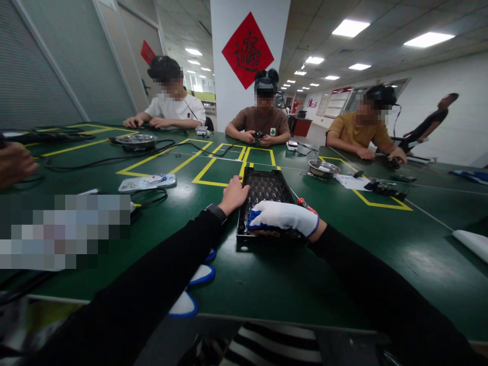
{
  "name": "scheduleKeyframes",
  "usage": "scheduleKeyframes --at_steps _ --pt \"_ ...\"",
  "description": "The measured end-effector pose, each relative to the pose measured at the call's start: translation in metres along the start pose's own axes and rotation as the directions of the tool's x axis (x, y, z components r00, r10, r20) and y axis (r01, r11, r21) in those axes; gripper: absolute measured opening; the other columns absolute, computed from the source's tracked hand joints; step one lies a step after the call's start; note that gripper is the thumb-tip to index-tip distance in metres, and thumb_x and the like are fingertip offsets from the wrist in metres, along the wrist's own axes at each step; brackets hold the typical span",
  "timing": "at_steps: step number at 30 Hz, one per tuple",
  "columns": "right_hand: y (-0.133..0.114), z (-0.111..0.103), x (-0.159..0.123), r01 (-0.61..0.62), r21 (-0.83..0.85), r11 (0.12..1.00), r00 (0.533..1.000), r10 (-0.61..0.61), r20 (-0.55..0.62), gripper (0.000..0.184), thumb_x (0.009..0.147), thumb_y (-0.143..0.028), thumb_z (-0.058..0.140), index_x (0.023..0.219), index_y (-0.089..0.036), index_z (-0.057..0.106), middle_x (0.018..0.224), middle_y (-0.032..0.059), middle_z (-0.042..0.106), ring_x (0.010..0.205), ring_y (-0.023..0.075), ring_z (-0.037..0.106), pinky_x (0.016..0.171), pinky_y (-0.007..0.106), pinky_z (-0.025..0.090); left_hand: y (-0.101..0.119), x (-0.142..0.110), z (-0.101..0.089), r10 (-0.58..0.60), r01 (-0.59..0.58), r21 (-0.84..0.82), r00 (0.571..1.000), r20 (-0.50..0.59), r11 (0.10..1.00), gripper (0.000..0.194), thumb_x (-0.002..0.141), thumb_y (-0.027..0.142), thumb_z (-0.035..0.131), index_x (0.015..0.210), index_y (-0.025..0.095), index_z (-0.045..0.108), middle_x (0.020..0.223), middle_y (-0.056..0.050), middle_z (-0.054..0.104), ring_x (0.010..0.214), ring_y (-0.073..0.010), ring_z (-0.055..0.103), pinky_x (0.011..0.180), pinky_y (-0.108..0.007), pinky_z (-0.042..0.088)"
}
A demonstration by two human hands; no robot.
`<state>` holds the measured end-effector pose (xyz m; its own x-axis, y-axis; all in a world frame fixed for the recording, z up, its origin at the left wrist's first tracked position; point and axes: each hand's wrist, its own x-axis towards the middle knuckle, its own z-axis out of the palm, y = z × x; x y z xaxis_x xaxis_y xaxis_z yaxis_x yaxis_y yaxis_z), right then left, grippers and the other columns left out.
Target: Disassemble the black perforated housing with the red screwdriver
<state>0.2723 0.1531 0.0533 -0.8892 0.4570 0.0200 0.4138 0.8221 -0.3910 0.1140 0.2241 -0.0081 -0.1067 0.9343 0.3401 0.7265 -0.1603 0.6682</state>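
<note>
Black, stiff-looking casing (267, 184), open-topped, is laid on the green table (282, 284) in front of the wearer. Its left rim is touched by the bare left hand (234, 195), fingers bent; its near end is covered by the gloved right hand (284, 216), and whether anything is pinched by either cannot be made out. Light, rigid handling is to be expected, best gripped by the long side walls. Counted: one casing, one red-handled screwdriver (307, 206), two metal dishes (138, 142), three seated people (257, 119)
</note>
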Motion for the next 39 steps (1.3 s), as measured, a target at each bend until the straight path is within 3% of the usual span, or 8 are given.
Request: scheduleKeyframes --at_steps 4,14,22,30,39 --pt "-0.004 -0.005 -0.007 0.093 -0.024 0.995 0.995 -0.092 0.045 0.019 0.074 -0.012 0.053 0.082 -0.019 0.068 0.087 0.0013 0.066 0.084 0.0131 0.058 0.080 0.023 0.042 0.000 0.000 0.000 -0.006 0.006 -0.001 1.000 -0.004 1.000 0.039 0.078 0.035 0.047 0.112 0.018 0.040 0.112 -0.014 0.054 0.105 -0.0283 0.052 0.087 -0.044 0.039" --pt "-0.002 -0.008 -0.005 0.156 0.010 0.988 0.988 -0.156 0.008 0.023 0.076 -0.011 0.049 0.084 -0.021 0.069 0.086 0.0000 0.067 0.086 0.0116 0.059 0.082 0.022 0.042 -0.007 0.004 0.005 0.050 -0.050 -0.013 0.999 0.004 0.999 0.035 0.078 0.035 0.046 0.107 0.016 0.047 0.108 -0.013 0.052 0.102 -0.0234 0.052 0.088 -0.038 0.041" --pt "-0.007 -0.012 -0.010 0.179 -0.057 0.982 0.981 -0.174 0.088 0.025 0.077 -0.011 0.048 0.087 -0.020 0.069 0.090 0.0021 0.067 0.086 0.0117 0.058 0.084 0.022 0.040 -0.010 0.006 0.006 0.093 -0.092 -0.030 0.996 0.017 0.995 0.032 0.077 0.035 0.048 0.102 0.016 0.053 0.104 -0.012 0.051 0.101 -0.0223 0.052 0.092 -0.036 0.041" --pt "-0.007 -0.009 -0.008 0.165 -0.062 0.984 0.984 -0.160 0.075 0.026 0.074 -0.008 0.051 0.087 -0.020 0.069 0.092 0.0026 0.067 0.087 0.0129 0.058 0.087 0.023 0.040 -0.007 0.004 0.004 0.093 -0.092 -0.026 0.995 0.031 0.995 0.032 0.078 0.035 0.047 0.103 0.015 0.053 0.104 -0.012 0.050 0.101 -0.0230 0.052 0.091 -0.037 0.041" --pt "-0.005 -0.012 -0.013 0.214 -0.090 0.973 0.976 -0.210 0.049 0.029 0.081 -0.008 0.044 0.097 -0.015 0.067 0.103 0.0071 0.065 0.095 0.0123 0.058 0.091 0.025 0.041 -0.010 0.006 0.006 0.092 -0.091 -0.031 0.996 0.023 0.995 0.033 0.077 0.034 0.048 0.104 0.016 0.053 0.104 -0.011 0.050 0.100 -0.0220 0.053 0.091 -0.035 0.041"
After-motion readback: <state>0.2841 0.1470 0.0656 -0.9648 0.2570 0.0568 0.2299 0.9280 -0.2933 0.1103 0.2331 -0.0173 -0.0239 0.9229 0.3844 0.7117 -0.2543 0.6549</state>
